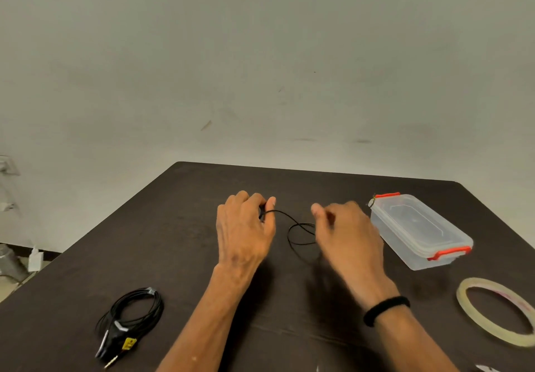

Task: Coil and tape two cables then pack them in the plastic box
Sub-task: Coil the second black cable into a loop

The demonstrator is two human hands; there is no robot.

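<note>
A thin black cable (298, 231) runs between my two hands over the middle of the dark table (173, 227), forming a small loop. My left hand (244, 228) pinches one end of it between thumb and fingers. My right hand (344, 231) has curled fingers on the loop's right side, slightly blurred. A second black cable (131, 312), coiled, with tape on it and a yellow-tagged plug, lies at the near left. The clear plastic box (419, 231), lid on with red clips, stands at the right. A roll of clear tape (496, 309) lies flat near the right edge.
A pale wall rises behind the table's far edge. The floor at the left holds a wall socket (7, 166) and some grey clutter (17, 261). White scraps (486, 368) lie at the bottom right corner.
</note>
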